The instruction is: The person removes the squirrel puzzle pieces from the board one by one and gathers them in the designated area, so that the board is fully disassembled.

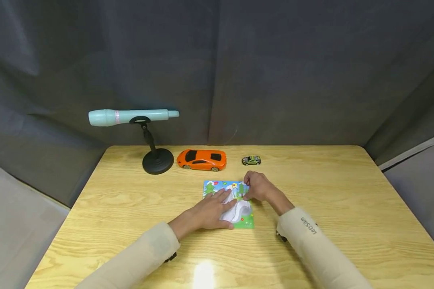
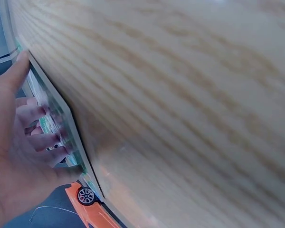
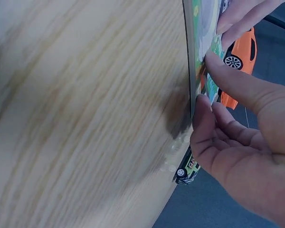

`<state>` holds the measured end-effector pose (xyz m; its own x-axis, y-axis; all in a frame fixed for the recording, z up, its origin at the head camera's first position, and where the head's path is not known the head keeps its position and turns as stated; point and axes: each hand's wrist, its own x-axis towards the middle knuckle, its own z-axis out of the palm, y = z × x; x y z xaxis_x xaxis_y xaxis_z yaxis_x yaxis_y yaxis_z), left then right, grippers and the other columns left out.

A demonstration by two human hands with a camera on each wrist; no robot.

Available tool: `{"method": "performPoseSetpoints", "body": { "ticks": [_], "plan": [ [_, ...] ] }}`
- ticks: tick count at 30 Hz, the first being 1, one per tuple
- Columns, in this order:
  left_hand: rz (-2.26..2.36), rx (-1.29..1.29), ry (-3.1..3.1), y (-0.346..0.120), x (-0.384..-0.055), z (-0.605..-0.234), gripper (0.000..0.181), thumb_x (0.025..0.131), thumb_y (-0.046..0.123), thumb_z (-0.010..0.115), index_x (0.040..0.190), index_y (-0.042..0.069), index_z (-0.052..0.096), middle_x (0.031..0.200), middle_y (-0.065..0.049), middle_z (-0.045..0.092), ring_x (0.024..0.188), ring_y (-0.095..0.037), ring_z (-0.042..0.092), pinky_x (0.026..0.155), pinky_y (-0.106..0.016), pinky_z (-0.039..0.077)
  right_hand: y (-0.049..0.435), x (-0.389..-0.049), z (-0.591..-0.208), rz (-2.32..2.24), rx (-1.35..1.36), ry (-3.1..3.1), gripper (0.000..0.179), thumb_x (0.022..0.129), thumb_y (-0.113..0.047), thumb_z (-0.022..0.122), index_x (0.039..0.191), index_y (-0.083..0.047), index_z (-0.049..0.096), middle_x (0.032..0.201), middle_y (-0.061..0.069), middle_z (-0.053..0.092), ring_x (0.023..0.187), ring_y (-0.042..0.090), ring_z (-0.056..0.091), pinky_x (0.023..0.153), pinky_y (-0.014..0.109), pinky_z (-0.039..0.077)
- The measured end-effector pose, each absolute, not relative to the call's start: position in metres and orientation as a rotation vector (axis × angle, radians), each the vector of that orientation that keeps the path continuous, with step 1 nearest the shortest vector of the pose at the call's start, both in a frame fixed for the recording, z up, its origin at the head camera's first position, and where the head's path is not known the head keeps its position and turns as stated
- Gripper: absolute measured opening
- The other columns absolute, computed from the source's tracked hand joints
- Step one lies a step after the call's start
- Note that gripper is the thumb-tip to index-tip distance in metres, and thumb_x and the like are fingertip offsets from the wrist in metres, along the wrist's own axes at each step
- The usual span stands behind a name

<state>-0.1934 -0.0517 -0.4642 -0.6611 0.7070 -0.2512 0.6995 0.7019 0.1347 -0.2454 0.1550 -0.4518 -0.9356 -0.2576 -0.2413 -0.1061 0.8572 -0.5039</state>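
A colourful picture puzzle [image 1: 247,222] with a grey-edged board lies flat on the table, showing green trees and a pale winding shape. My left hand [image 1: 211,210] rests across its left and middle part with fingers spread and fairly straight. In the left wrist view, the left thumb and fingertips lie on the board's face close to its edge. At the upper right edge of the puzzle, my right hand [image 1: 258,186] has curled fingers. Its thumb and index finger pinch a tree-printed puzzle piece [image 3: 212,89], which looks tilted up from the board. The right palm hides part of the edge.
Behind the puzzle stand an orange toy car [image 1: 202,159] and a small green-and-black toy car [image 1: 251,160]. A pale blue microphone [image 1: 105,117] sits on a black stand [image 1: 158,161] at the back left. Dark curtain [image 1: 293,80] borders the wooden table [image 1: 347,200] at the back.
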Motion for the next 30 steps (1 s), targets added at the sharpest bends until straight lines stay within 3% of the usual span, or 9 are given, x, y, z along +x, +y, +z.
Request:
{"method": "performPoseSetpoints", "body": {
  "ticks": [6,16,22,30],
  "plan": [
    [0.023,1.096,2.625,-0.051,-0.194,-0.461,0.08,0.088,0.065,0.047,0.151,0.021,0.026,0.16,-0.012,0.012,0.148,-0.029,0.014,0.116,-0.051,0.023,0.154,-0.245,-0.45,-0.788,-0.265,2.738,0.042,0.068,-0.008,0.084,0.103,-0.002,0.06,0.094,0.009,0.059,0.081,0.017,0.051,0.075,0.03,0.046],
    [0.009,1.096,2.623,-0.049,-0.193,-0.462,0.08,0.088,0.065,0.047,0.151,0.022,0.026,0.16,-0.011,0.011,0.148,-0.028,0.014,0.116,-0.051,0.024,0.157,-0.244,-0.452,-0.979,-0.202,2.74,0.011,0.086,-0.005,0.064,0.096,-0.003,0.063,0.085,0.007,0.06,0.078,0.017,0.053,0.069,0.026,0.046],
    [0.005,1.099,2.629,-0.049,-0.192,-0.461,0.08,0.088,0.065,0.048,0.151,0.022,0.026,0.16,-0.012,0.013,0.147,-0.03,0.015,0.116,-0.051,0.024,0.165,-0.244,-0.451,-1.149,-0.125,2.669,0.013,0.088,-0.006,0.062,0.101,-0.002,0.062,0.09,0.01,0.062,0.076,0.017,0.056,0.061,0.024,0.046],
    [0.007,1.095,2.633,-0.048,-0.191,-0.462,0.08,0.088,0.065,0.048,0.151,0.021,0.025,0.16,-0.012,0.013,0.147,-0.03,0.016,0.115,-0.052,0.024,0.204,-0.243,-0.44,-1.245,-0.075,2.621,0.017,0.093,-0.006,0.056,0.108,0.001,0.057,0.099,0.016,0.057,0.078,0.029,0.059,0.059,0.028,0.048]
  ]
}}
